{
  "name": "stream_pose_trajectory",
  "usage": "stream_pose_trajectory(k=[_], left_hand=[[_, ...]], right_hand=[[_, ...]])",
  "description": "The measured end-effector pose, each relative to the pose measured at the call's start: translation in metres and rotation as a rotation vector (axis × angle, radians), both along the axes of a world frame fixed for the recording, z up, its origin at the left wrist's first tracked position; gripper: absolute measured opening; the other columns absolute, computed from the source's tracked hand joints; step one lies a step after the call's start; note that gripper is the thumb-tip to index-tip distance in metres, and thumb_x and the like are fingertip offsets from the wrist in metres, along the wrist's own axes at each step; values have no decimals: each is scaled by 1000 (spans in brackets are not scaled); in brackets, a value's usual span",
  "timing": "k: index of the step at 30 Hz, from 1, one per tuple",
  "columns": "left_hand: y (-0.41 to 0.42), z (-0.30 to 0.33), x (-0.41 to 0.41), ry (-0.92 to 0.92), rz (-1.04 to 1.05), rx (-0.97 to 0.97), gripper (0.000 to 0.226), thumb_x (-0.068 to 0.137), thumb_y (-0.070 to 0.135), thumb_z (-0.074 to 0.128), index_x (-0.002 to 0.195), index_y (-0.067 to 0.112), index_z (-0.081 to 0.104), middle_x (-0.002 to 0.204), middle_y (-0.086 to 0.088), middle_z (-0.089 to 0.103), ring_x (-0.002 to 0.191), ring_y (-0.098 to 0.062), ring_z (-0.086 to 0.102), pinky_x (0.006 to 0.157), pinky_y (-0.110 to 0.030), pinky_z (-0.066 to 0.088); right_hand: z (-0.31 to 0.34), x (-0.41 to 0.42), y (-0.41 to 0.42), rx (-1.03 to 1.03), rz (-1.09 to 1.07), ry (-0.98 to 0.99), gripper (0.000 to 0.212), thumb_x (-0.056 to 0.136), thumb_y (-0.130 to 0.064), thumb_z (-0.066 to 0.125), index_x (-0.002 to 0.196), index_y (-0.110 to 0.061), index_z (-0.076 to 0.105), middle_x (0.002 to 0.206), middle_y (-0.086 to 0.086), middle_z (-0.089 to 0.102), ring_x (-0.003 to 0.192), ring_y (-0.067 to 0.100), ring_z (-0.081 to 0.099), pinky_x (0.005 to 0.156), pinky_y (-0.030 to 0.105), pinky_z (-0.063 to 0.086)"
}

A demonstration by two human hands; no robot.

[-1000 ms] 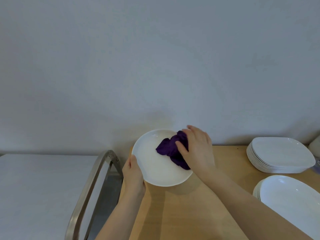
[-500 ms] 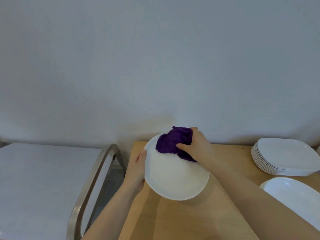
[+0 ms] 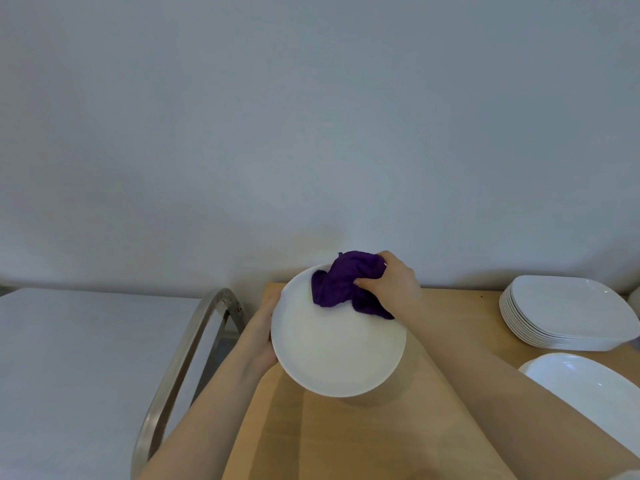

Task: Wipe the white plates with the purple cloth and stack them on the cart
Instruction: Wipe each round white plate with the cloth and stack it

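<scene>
I see one round white plate (image 3: 337,348) held above the wooden table (image 3: 346,438), tilted so that its face turns toward the camera. My left hand (image 3: 265,329) grips this plate at its 9 o'clock rim; the fingers pass behind the plate and are hidden, so I cannot tell how tightly they curl. My right hand (image 3: 389,285) is at the plate's 1 o'clock edge. Its fingers are curled around a bunched purple cloth (image 3: 341,284), with the thumb pinching the fabric from the front. The cloth lies against the upper part of the plate's face, from about 11 o'clock to 2 o'clock, and a fold of it rises above the rim.

At 3 o'clock from the held plate, well apart, a stack of squarish white plates (image 3: 568,313) rests on the table near the wall (image 3: 311,133). At 4 o'clock, a second group of white plates (image 3: 588,393) lies at the table's right side, partly cut off by the frame edge; I cannot tell how many it holds.

At 9 o'clock from the held plate, just beside the table's left edge, stands the cart (image 3: 69,358). Its curved metal handle (image 3: 180,368) is nearest the table, and its pale flat top extends to the left. No plate is visible on the part of the cart shown.
</scene>
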State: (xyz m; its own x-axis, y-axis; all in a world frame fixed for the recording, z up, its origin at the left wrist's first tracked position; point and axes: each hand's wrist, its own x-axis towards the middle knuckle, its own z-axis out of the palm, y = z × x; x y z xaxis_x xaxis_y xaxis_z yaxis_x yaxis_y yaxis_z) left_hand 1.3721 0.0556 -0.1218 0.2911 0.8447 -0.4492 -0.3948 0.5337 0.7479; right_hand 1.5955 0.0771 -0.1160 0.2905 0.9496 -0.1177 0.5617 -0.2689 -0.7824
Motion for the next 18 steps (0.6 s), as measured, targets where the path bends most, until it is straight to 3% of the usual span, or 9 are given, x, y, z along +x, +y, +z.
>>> stream_pose_trajectory(k=[2,4,8,13,15,18], left_hand=[[-4,-10,-3,-147,69,-80,40,97,35,49,126,11,62,120,-14,67,106,-30,66,88,-45,56],[-10,-18,-5,-209,26,-87,39,99,32,48,130,10,59,126,-17,63,115,-34,62,94,-50,52],[-24,-27,-1,-150,-79,-54,54,78,13,65,131,3,55,124,-20,64,112,-38,62,91,-53,53],[-32,-46,-1,-124,-55,75,67,73,-2,59,138,10,46,135,-18,56,120,-38,56,97,-60,46],[-31,-48,-2,-106,-68,113,65,75,0,58,138,11,46,135,-17,56,122,-38,55,101,-61,43],[-26,-41,-2,-36,-114,145,67,69,11,64,135,9,50,133,-18,57,120,-36,57,94,-51,49]], right_hand=[[-1,0,1,33,-47,44,34,76,-31,76,102,-22,57,93,-6,65,86,17,62,72,34,51],[-4,1,2,56,-82,79,31,76,-30,75,101,-23,59,92,-8,65,85,15,62,67,31,49],[-10,5,1,61,-120,130,25,77,-29,73,98,-25,60,89,-11,65,83,11,62,65,27,46],[-22,14,-2,68,-201,167,24,81,-29,71,99,-24,56,94,-9,64,87,16,61,75,33,49],[-24,17,-2,39,-186,152,26,78,-34,68,97,-22,55,88,-9,64,82,16,62,68,31,48],[-22,17,2,2,-84,105,31,69,-40,59,93,-19,55,73,-9,61,67,15,64,53,29,48]])
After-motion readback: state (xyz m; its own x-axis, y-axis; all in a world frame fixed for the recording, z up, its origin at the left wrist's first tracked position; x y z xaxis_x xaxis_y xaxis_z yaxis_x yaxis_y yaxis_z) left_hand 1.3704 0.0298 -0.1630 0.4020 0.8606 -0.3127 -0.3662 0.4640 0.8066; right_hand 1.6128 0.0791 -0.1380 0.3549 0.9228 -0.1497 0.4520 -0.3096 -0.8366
